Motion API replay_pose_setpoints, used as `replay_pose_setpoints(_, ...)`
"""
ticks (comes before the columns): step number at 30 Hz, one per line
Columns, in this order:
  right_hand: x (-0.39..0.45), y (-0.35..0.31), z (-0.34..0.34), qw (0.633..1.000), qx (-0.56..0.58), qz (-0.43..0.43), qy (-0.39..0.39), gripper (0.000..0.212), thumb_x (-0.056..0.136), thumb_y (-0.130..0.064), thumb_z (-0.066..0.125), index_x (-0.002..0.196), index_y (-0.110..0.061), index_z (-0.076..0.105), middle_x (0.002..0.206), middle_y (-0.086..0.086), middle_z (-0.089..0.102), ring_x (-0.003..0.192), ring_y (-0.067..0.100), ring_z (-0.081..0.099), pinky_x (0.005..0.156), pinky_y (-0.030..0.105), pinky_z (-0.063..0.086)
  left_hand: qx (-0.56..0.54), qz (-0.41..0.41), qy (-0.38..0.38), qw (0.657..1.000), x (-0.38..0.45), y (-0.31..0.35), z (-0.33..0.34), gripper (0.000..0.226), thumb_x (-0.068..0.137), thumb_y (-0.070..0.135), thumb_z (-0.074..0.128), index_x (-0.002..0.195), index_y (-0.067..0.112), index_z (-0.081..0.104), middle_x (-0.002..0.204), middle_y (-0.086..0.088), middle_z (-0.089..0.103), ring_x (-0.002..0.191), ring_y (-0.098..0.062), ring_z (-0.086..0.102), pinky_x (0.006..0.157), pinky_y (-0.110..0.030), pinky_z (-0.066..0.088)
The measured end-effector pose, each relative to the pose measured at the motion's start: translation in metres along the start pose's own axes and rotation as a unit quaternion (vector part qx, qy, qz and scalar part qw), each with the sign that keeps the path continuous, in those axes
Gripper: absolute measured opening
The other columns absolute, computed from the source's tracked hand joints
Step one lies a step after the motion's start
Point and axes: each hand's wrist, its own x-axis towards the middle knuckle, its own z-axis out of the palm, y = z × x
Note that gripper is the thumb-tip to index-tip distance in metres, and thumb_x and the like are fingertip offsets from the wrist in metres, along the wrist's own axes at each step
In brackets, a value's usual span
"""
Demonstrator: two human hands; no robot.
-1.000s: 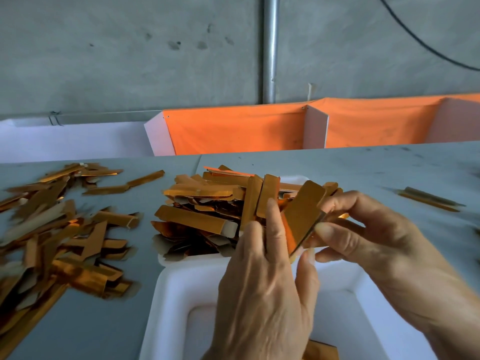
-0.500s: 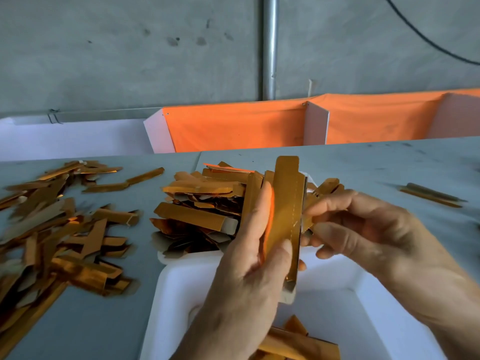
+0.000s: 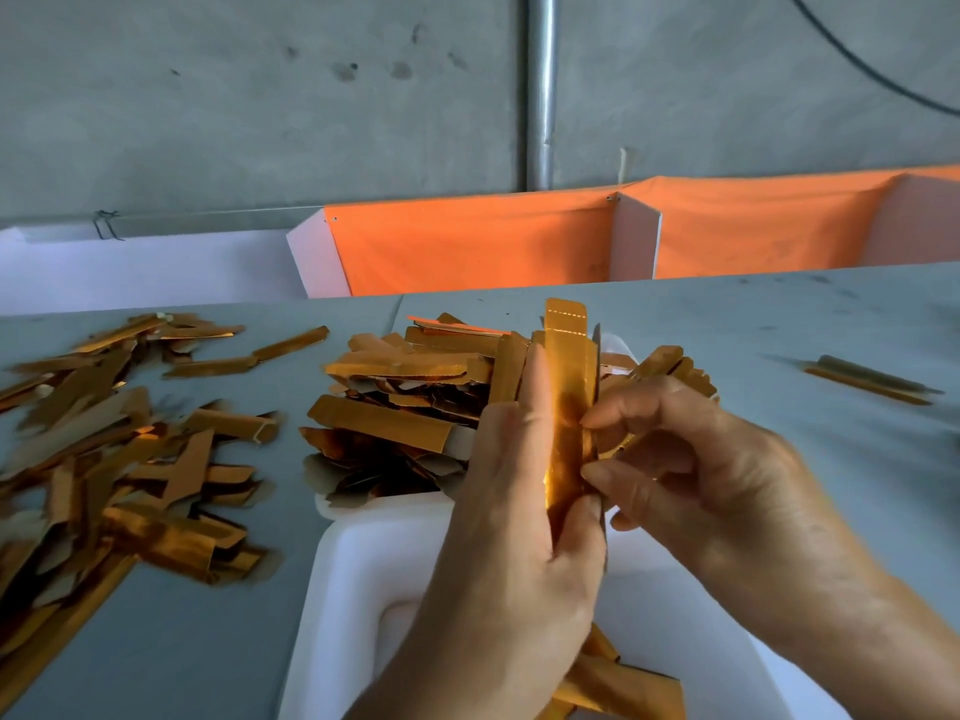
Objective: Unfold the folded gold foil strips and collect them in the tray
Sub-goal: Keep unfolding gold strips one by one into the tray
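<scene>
Right now both hands work one gold foil strip, held upright above the near white tray. The left hand wraps it from the left — fingers extended up along the strip's left edge, thumb pressing its lower end. The right hand comes in from the right, its curled fingertips pinching the strip's right edge at the middle and lower down. The strip's top end stands free above the fingers, showing a dotted crease line.

To do this step well, as I judge it, the left hand should act only as the anchor, steady and not squeezing, while the right fingertips peel the folded flap outward along the crease rather than across it; foil card of this kind will probably kink or tear if pulled at an angle. Sliding the pinch up the edge in short bites would open the fold evenly. Once flat, the strip needs only a short drop — the tray sits directly below, with a few strips already lying in it.

Beyond the hands a second tray is heaped with strips, and a loose pile lies on the grey table to the left. One stray strip rests far right.
</scene>
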Motion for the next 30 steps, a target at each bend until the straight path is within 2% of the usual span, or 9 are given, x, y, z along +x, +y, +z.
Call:
replay_pose_setpoints(4, 0.001, 0.002, 0.002, 1.0, -0.017, 0.009, 0.0, 0.032, 0.077, -0.009, 0.074, 0.087, -0.036, 0.06, 0.08, -0.011, 0.066, 0.069, 0.014, 0.067, 0.065, 0.029, 0.057, 0.014, 0.004, 0.012, 1.0, 0.0, 0.003, 0.0, 0.081, 0.081, 0.031, 0.049, 0.138, 0.063, 0.001, 0.119, 0.034, 0.036, 0.111, 0.004, 0.05, 0.087, -0.012, 0.046)
replay_pose_setpoints(7, 0.002, 0.003, 0.002, 0.995, 0.068, 0.076, 0.019, 0.026, 0.077, -0.003, 0.069, 0.08, -0.028, 0.061, 0.076, -0.004, 0.069, 0.066, 0.016, 0.067, 0.064, 0.033, 0.056, -0.018, -0.007, 0.021, 1.0, 0.001, 0.0, -0.001, 0.078, 0.083, 0.029, 0.053, 0.139, 0.06, 0.008, 0.132, 0.032, 0.04, 0.124, 0.001, 0.044, 0.101, -0.026, 0.043)
replay_pose_setpoints(9, 0.002, 0.005, 0.005, 0.996, 0.014, 0.082, 0.042, 0.026, 0.076, -0.007, 0.07, 0.078, -0.03, 0.057, 0.074, -0.008, 0.069, 0.064, 0.01, 0.066, 0.065, 0.025, 0.054, 0.007, 0.002, 0.022, 1.0, 0.0, 0.0, -0.001, 0.081, 0.088, 0.021, 0.057, 0.137, 0.063, 0.008, 0.129, 0.029, 0.042, 0.122, 0.002, 0.045, 0.1, -0.025, 0.044)
replay_pose_setpoints(13, -0.001, 0.002, 0.016, 0.987, -0.138, 0.034, 0.079, 0.032, 0.071, -0.008, 0.073, 0.081, -0.031, 0.053, 0.065, -0.014, 0.063, 0.069, -0.002, 0.06, 0.059, 0.006, 0.044, 0.075, 0.033, 0.009, 0.997, -0.001, 0.004, 0.0, 0.088, 0.089, 0.008, 0.056, 0.135, 0.066, 0.009, 0.11, 0.02, 0.042, 0.101, 0.0, 0.053, 0.081, -0.018, 0.047)
replay_pose_setpoints(15, -0.001, 0.002, 0.02, 0.975, -0.201, -0.004, 0.093, 0.031, 0.068, -0.006, 0.075, 0.082, -0.026, 0.057, 0.061, -0.015, 0.061, 0.071, 0.002, 0.059, 0.058, 0.01, 0.044, 0.081, 0.03, 0.002, 0.996, 0.0, 0.003, 0.0, 0.089, 0.089, 0.004, 0.055, 0.136, 0.065, 0.011, 0.11, 0.018, 0.04, 0.096, -0.004, 0.055, 0.078, -0.023, 0.051)
replay_pose_setpoints(20, 0.0, 0.006, 0.023, 0.947, -0.278, -0.071, 0.143, 0.025, 0.065, 0.001, 0.079, 0.079, -0.015, 0.065, 0.058, -0.008, 0.059, 0.046, 0.011, 0.056, 0.043, 0.027, 0.048, 0.054, 0.013, 0.004, 0.998, 0.0, 0.0, 0.001, 0.084, 0.087, 0.002, 0.055, 0.133, 0.064, 0.022, 0.113, 0.02, 0.038, 0.098, -0.01, 0.057, 0.08, -0.029, 0.054)
replay_pose_setpoints(23, 0.0, 0.007, 0.025, 0.97, -0.17, -0.051, 0.168, 0.028, 0.07, 0.004, 0.075, 0.079, -0.02, 0.065, 0.058, -0.008, 0.061, 0.054, 0.011, 0.059, 0.052, 0.018, 0.046, -0.001, -0.009, 0.031, 0.999, 0.002, 0.0, 0.001, 0.069, 0.082, 0.016, 0.052, 0.129, 0.062, 0.034, 0.113, 0.019, 0.043, 0.095, -0.017, 0.059, 0.081, -0.033, 0.054)
replay_pose_setpoints(26, 0.0, 0.008, 0.026, 0.989, 0.012, 0.028, 0.142, 0.03, 0.077, -0.001, 0.067, 0.082, -0.03, 0.064, 0.061, -0.005, 0.066, 0.056, 0.01, 0.065, 0.059, 0.017, 0.051, -0.094, -0.031, 0.057, 0.993, 0.003, -0.004, 0.001, 0.063, 0.088, 0.004, 0.056, 0.129, 0.051, 0.048, 0.108, 0.016, 0.049, 0.077, -0.011, 0.062, 0.064, -0.024, 0.053)
replay_pose_setpoints(30, 0.0, 0.008, 0.03, 0.987, -0.027, 0.003, 0.161, 0.03, 0.076, 0.0, 0.07, 0.081, -0.029, 0.065, 0.061, -0.005, 0.066, 0.056, 0.01, 0.065, 0.059, 0.017, 0.051, -0.105, -0.03, 0.075, 0.991, 0.003, -0.005, 0.003, 0.064, 0.087, 0.002, 0.056, 0.128, 0.051, 0.048, 0.109, 0.019, 0.049, 0.079, -0.014, 0.061, 0.064, -0.022, 0.051)
